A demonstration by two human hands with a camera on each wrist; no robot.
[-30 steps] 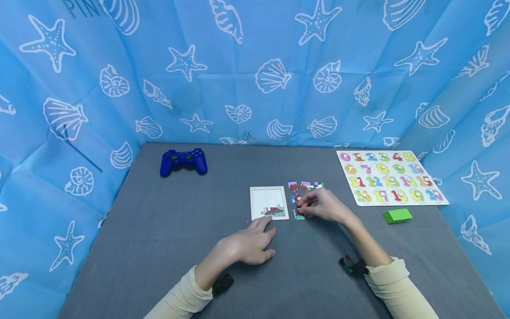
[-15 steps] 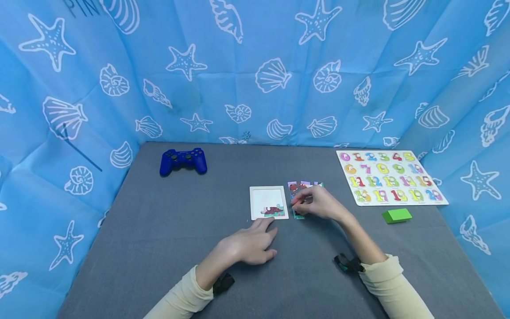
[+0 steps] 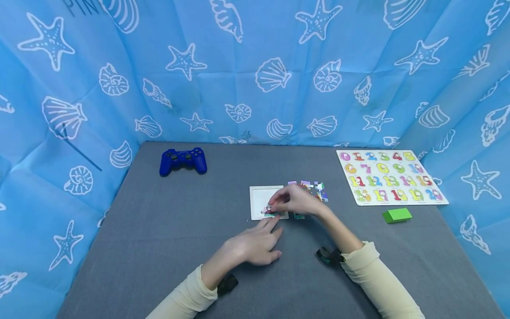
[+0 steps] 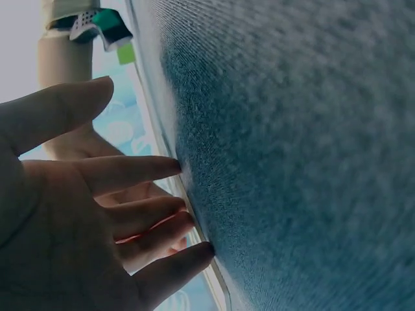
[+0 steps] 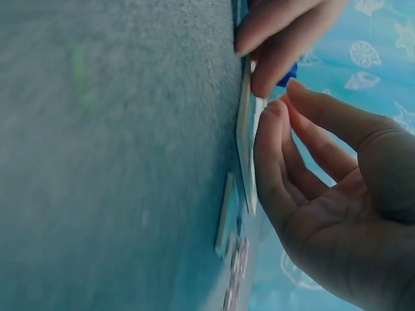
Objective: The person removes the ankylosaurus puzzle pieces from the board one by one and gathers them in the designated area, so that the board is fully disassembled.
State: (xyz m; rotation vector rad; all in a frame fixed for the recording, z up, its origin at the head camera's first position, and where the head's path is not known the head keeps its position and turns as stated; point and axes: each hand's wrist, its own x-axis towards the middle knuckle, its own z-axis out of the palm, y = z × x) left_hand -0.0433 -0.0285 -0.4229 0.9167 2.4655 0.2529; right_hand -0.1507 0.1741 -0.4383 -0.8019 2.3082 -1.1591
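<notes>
A white puzzle tray (image 3: 256, 196) lies mid-table, with a few joined jigsaw pieces (image 3: 270, 215) in its near right part. Over this tray my right hand (image 3: 296, 200) pinches a small puzzle piece (image 3: 268, 208) between thumb and fingertips, which mostly hide it. My left hand (image 3: 256, 244) rests with its fingers spread, fingertips at the tray's near edge. In the left wrist view, the fingers (image 4: 146, 170) reach that edge nearly straight. Right of the tray lie several loose jigsaw pieces (image 3: 320, 188), partly behind my right hand.
A number puzzle board (image 3: 390, 178) lies at the back right, with a green block (image 3: 397, 215) just in front of it. A blue game controller (image 3: 183, 161) sits at the back left. Blue shell-print cloth (image 3: 239, 88) surrounds the grey table (image 3: 179, 248).
My right hand has moved left from the loose pieces to above the tray, carrying a puzzle piece. My left hand has shifted slightly right along the tray's near edge.
</notes>
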